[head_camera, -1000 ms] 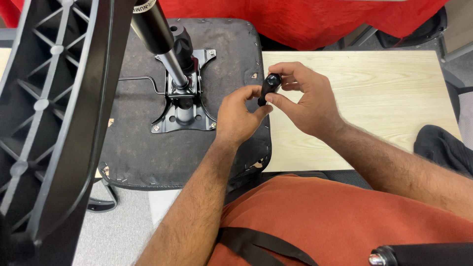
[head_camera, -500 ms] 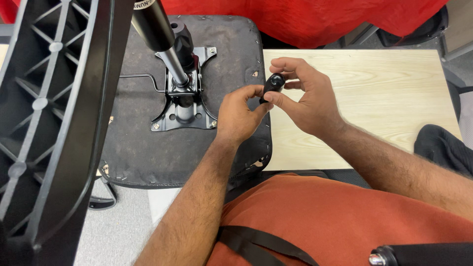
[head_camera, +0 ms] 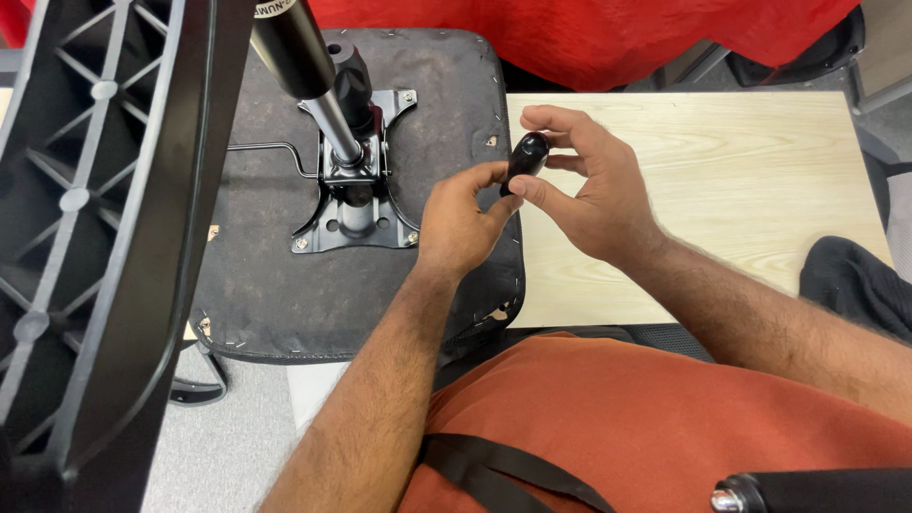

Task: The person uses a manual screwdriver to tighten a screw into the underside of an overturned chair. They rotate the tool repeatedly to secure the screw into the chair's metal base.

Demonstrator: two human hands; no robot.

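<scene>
Holding a black knob (head_camera: 525, 157) above the pale wooden board (head_camera: 722, 180).

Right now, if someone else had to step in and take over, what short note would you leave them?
Left hand: fingers pinch the lower end of a small black knob.
Right hand: fingers wrapped round the same knob from the right.
The knob is held in the air over the edge of the upturned seat base, beside the pale wooden board.
Done: metal plate and gas cylinder stand on the seat base.
Left: the knob is not fitted anywhere.
</scene>
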